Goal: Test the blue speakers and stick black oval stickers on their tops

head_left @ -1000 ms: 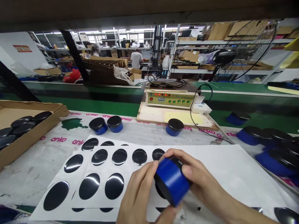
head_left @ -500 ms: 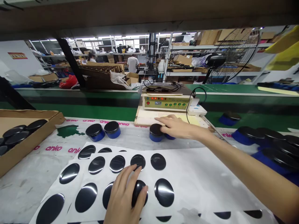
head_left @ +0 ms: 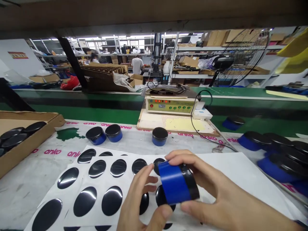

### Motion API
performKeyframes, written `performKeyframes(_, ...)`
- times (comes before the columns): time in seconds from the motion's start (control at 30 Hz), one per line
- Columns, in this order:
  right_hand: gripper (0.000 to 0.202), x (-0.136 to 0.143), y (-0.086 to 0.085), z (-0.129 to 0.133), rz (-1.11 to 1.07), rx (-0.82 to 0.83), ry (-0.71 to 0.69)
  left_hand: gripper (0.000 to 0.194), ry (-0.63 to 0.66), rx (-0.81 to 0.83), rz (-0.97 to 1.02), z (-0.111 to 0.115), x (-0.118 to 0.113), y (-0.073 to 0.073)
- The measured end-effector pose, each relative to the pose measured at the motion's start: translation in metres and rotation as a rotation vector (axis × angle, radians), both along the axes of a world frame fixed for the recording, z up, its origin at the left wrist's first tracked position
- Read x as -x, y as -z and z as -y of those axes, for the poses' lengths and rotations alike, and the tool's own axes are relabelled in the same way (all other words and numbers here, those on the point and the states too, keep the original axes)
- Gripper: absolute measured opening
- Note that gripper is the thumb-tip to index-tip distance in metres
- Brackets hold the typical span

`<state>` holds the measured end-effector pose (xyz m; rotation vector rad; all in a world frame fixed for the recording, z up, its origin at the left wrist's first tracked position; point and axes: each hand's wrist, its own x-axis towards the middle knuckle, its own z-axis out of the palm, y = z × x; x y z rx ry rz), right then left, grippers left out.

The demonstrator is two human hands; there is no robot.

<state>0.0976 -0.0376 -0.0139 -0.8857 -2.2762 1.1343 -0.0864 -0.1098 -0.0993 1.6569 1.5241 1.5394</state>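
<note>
My right hand [head_left: 211, 192] grips a short blue-and-black cylinder [head_left: 176, 183] on its side, thumb below and fingers over the top. Its blue end points left and its black end right; some small white marks show on the black band. Just left of it, my left hand [head_left: 141, 202] is open, thumb and fingers apart and curved towards the blue end without clear contact. Under both hands lies a white sheet [head_left: 101, 179] bearing rows of glossy black round stickers [head_left: 112, 200]. My hands and the cylinder cover some of those stickers.
Similar cylinders [head_left: 160, 136] stand behind the sheet, with two more [head_left: 114, 132] to the left. Several are crowded at the right [head_left: 284, 157]. A cardboard tray [head_left: 51, 126] holds black discs. A control box [head_left: 170, 105] with a cable sits behind; a shelf [head_left: 154, 19] hangs overhead.
My right hand has come back from beside the control box with a cylinder and tilted it over the sheet. My left hand has lifted off the stickers and moved right towards it.
</note>
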Motion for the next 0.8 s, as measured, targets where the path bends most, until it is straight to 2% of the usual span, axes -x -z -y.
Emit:
performKeyframes(0.07,0.050,-0.002,0.006,-0.010,0.127,-0.250,0.072,0.050,-0.028,0.036,-0.060,0.000,0.001,-0.006)
performKeyframes(0.17,0.052,-0.014,0.019,-0.053,0.365,-0.548,0.220,0.040,-0.119,0.109,-0.159,0.001,0.014,-0.016)
performKeyframes(0.2,0.055,-0.019,0.023,-0.069,0.473,-0.571,0.256,0.038,-0.141,0.129,-0.179,0.002,0.020,-0.018)
performKeyframes(0.27,0.056,-0.024,0.027,-0.095,0.576,-0.546,0.240,0.033,-0.172,0.157,-0.201,0.003,0.028,-0.020)
performKeyframes(0.33,0.058,-0.018,0.026,-0.108,0.610,-0.532,0.198,0.031,-0.199,0.171,-0.200,0.004,0.033,-0.018)
performKeyframes(0.47,0.064,0.027,0.019,-0.108,0.551,-0.589,0.081,0.029,-0.219,0.170,-0.156,0.006,0.029,-0.007)
performKeyframes(0.6,0.039,0.067,0.025,-0.110,0.497,-0.594,-0.025,0.025,-0.187,0.128,-0.144,0.010,0.030,0.003)
performKeyframes(0.7,0.031,0.069,0.022,-0.094,0.423,-0.591,-0.059,0.023,-0.191,0.100,-0.158,0.011,0.035,0.010)
performKeyframes(0.77,0.029,0.061,0.012,-0.068,0.356,-0.547,-0.086,0.027,-0.197,0.085,-0.165,0.011,0.036,0.014)
performKeyframes(0.8,0.028,0.056,0.006,-0.052,0.309,-0.468,-0.118,0.034,-0.191,0.076,-0.166,0.011,0.034,0.015)
